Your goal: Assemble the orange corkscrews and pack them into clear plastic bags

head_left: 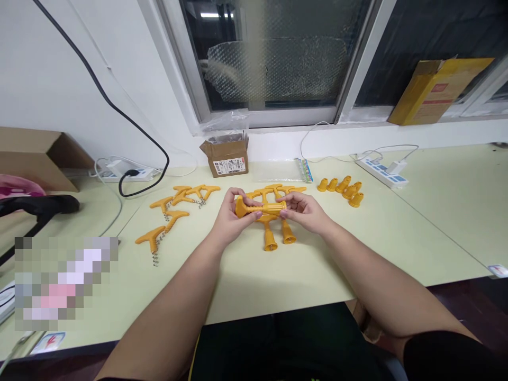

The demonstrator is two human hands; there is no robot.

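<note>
Your left hand (pixel 232 217) and right hand (pixel 304 211) both clamped on one yellow corkscrew (pixel 262 208) held level between them, five loose caps (pixel 342 189) at two o'clock, about five bare corkscrews (pixel 174 211) at ten o'clock

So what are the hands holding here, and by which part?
Both grip one orange corkscrew, held level above the table: the left hand pinches its handle end, the right hand its ribbed cover end.

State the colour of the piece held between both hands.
Orange-yellow piece, seen in the head view.
</note>
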